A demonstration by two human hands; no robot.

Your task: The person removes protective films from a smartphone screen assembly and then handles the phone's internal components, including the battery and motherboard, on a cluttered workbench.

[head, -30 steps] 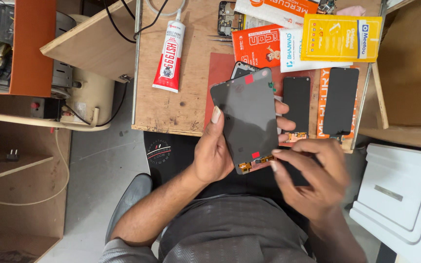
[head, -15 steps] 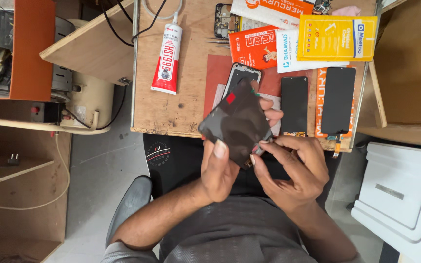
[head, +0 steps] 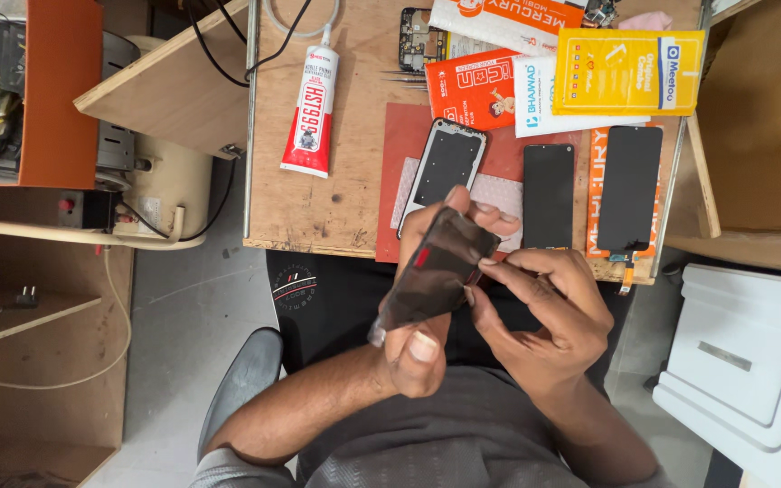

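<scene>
Dark glossy phone screen panel (head: 434,271) tilted above the lap, left hand (head: 422,339) clasped round its lower end, right hand (head: 544,312) pinching its right edge, two black screens (head: 549,195) on the wooden bench (head: 345,194), one phone frame (head: 446,164), one red-and-white glue tube (head: 311,113).

A small phone-repair workshop: a scuffed wooden bench (head: 318,199) carries a red work mat (head: 399,172), a bare phone frame (head: 446,163), two loose black display panels (head: 549,194), a tube of adhesive (head: 311,113), tweezers (head: 402,79), a stripped circuit board (head: 416,38) and coloured spare-part packets (head: 627,70); cables, plywood shelves and clutter crowd the left side
</scene>
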